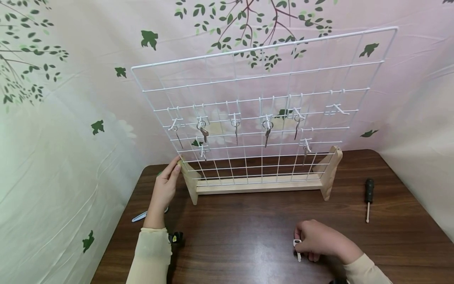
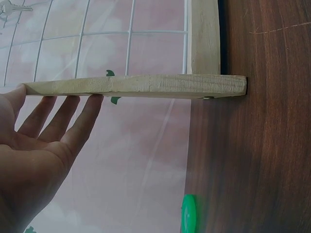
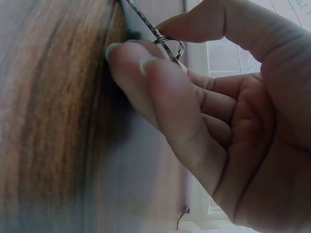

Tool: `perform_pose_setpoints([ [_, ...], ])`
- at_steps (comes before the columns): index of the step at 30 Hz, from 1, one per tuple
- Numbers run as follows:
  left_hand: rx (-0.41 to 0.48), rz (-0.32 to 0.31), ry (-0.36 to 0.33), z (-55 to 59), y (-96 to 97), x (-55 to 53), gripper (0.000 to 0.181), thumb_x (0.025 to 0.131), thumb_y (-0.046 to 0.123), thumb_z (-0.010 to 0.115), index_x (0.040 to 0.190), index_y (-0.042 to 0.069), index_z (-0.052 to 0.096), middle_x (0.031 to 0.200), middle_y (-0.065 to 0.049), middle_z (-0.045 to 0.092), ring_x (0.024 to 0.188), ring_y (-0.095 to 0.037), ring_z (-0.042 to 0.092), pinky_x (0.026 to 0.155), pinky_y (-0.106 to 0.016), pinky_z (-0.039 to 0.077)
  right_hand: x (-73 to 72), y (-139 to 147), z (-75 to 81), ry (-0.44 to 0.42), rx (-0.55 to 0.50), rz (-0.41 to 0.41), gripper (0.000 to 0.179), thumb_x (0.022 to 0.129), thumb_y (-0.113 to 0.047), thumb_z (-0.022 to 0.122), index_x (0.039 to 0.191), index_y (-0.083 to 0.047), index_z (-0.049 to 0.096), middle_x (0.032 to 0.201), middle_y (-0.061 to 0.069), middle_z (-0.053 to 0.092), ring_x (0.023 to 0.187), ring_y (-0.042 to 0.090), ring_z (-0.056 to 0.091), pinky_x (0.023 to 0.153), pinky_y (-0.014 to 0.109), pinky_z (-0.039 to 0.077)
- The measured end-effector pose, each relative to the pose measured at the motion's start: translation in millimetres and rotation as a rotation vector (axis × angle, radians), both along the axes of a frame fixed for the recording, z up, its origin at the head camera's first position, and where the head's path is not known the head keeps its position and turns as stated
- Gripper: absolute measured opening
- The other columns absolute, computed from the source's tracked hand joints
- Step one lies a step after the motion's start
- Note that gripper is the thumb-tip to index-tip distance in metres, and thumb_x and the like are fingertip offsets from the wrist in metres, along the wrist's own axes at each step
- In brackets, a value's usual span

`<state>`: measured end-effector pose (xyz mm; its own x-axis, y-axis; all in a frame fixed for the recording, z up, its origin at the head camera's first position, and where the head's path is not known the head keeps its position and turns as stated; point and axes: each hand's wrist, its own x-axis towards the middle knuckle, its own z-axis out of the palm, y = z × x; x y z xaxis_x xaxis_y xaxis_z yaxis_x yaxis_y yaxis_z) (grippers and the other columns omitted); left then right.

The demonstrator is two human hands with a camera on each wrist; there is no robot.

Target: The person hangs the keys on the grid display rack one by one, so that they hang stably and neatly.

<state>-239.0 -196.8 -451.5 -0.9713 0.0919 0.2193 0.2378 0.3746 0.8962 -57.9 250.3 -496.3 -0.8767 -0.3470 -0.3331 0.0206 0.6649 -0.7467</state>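
Note:
My left hand (image 1: pixel 165 187) touches the upper end of the rack's left wooden leg (image 1: pixel 189 181). In the left wrist view its extended fingers (image 2: pixel 77 126) have their tips against the leg's outer face. Low over the table front, my right hand (image 1: pixel 319 240) pinches a key (image 1: pixel 299 256) with a split ring (image 3: pixel 177 46), seen edge-on in the right wrist view. The white wire grid rack (image 1: pixel 248 157) stands on wooden legs. Several keys, one at the centre right (image 1: pixel 267 136), hang from its hooks. A hook at the upper right (image 1: pixel 340 108) bears no key.
On the right of the brown table (image 1: pixel 248 225) lies a screwdriver (image 1: pixel 369 197). Near my left forearm are a pale-handled tool (image 1: pixel 139 216) and a small black-and-yellow object (image 1: pixel 176 238). A green round object (image 2: pixel 188 213) lies beyond the left leg. Patterned cloth hangs behind.

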Motion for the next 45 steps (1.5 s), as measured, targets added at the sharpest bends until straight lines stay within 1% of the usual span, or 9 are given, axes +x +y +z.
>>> perform_pose_setpoints([
  [6,-0.002,0.0,-0.008,-0.1,0.4,-0.2,0.047,0.114,0.034,0.052,0.16,0.025,0.052,0.167,-0.003,0.05,0.157,-0.027,0.045,0.129,-0.051,0.04,-1.5,5.5,3.0,-0.008,-0.033,0.04,0.011,0.08,-0.003,0.07,0.085,-0.008,0.063,0.061,0.0,0.066,0.047,0.012,0.063,0.043,0.029,0.054],
  [10,-0.007,0.002,-0.005,0.0,0.9,-0.9,0.047,0.114,0.035,0.052,0.16,0.026,0.052,0.166,-0.002,0.051,0.156,-0.026,0.046,0.128,-0.05,0.041,-4.1,10.8,5.3,0.006,-0.053,0.079,0.011,0.084,-0.002,0.069,0.09,-0.009,0.064,0.065,-0.003,0.065,0.051,0.011,0.063,0.046,0.026,0.053],
  [14,-0.006,-0.001,-0.002,0.3,1.2,-1.6,0.047,0.114,0.035,0.052,0.161,0.026,0.052,0.166,-0.002,0.051,0.155,-0.026,0.047,0.127,-0.049,0.042,-6.9,13.0,6.4,0.067,-0.061,0.119,0.01,0.092,-0.004,0.07,0.096,-0.012,0.065,0.068,-0.009,0.062,0.055,0.005,0.06,0.049,0.024,0.051],
  [19,-0.003,-0.003,-0.004,0.1,1.6,-2.1,0.047,0.115,0.034,0.051,0.161,0.026,0.051,0.166,-0.004,0.051,0.155,-0.027,0.048,0.126,-0.049,0.043,-9.8,11.0,7.2,0.197,-0.059,0.139,0.007,0.099,-0.01,0.071,0.102,-0.015,0.067,0.075,-0.014,0.063,0.059,-0.003,0.056,0.052,0.022,0.051],
  [25,-0.003,-0.002,-0.004,-0.2,1.6,-2.1,0.047,0.114,0.034,0.051,0.161,0.025,0.052,0.166,-0.003,0.051,0.155,-0.026,0.047,0.127,-0.05,0.042,-12.0,6.9,9.8,0.307,-0.047,0.115,0.006,0.101,-0.012,0.071,0.104,-0.017,0.07,0.082,-0.013,0.07,0.061,-0.007,0.055,0.053,0.02,0.051],
  [32,-0.015,0.007,0.007,-1.0,0.7,-1.9,0.047,0.114,0.034,0.052,0.16,0.025,0.053,0.166,-0.001,0.051,0.156,-0.025,0.047,0.127,-0.048,0.042,-12.5,4.4,12.4,0.358,-0.159,0.041,0.003,0.102,-0.013,0.073,0.103,-0.016,0.071,0.083,-0.002,0.078,0.06,-0.002,0.064,0.052,0.024,0.057],
  [36,-0.018,0.007,0.013,-1.0,0.3,-1.8,0.046,0.114,0.034,0.052,0.16,0.026,0.053,0.165,0.0,0.052,0.155,-0.023,0.047,0.127,-0.047,0.042,-13.1,3.2,14.2,0.471,-0.21,0.009,0.006,0.1,-0.013,0.076,0.099,-0.016,0.071,0.082,-0.001,0.078,0.062,-0.002,0.066,0.051,0.024,0.058],
  [41,-0.018,0.006,0.019,-0.8,0.2,-1.6,0.046,0.115,0.033,0.051,0.16,0.025,0.053,0.166,0.0,0.052,0.155,-0.022,0.047,0.127,-0.046,0.041,-14.8,-0.7,17.5,0.683,-0.163,-0.037,0.01,0.095,-0.013,0.082,0.095,-0.016,0.073,0.082,-0.014,0.074,0.072,-0.009,0.062,0.058,0.019,0.055],
  [45,-0.014,0.007,0.02,-0.9,0.2,-1.6,0.046,0.115,0.032,0.051,0.16,0.024,0.053,0.166,0.0,0.052,0.155,-0.022,0.047,0.127,-0.045,0.041,-16.0,-2.4,21.5,0.769,-0.15,-0.055,0.016,0.091,-0.007,0.084,0.095,-0.017,0.072,0.086,-0.018,0.07,0.077,-0.01,0.059,0.061,0.017,0.053],
])
